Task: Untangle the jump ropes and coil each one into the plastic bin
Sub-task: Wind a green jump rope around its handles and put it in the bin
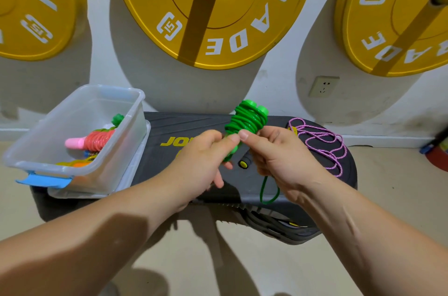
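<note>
A green jump rope [246, 123] is wound round its two green handles into a tight bundle, held above a black step platform [194, 126]. My left hand [201, 162] pinches the bundle's lower end. My right hand [276, 157] grips its side, and a loose green loop hangs below that hand. A pink-purple rope [322, 143] lies in loose loops on the platform's right end. A clear plastic bin [72, 135] stands on the platform's left end. It holds a coiled red rope with pink handles [94, 140], an orange rope and a green handle.
Three yellow weight plates [213, 12] hang on pegs on the white wall behind. A wall socket [323, 86] sits low on the right. The bin's lid [135, 169] lies under it. A red object [438, 157] shows at the right edge on the beige floor.
</note>
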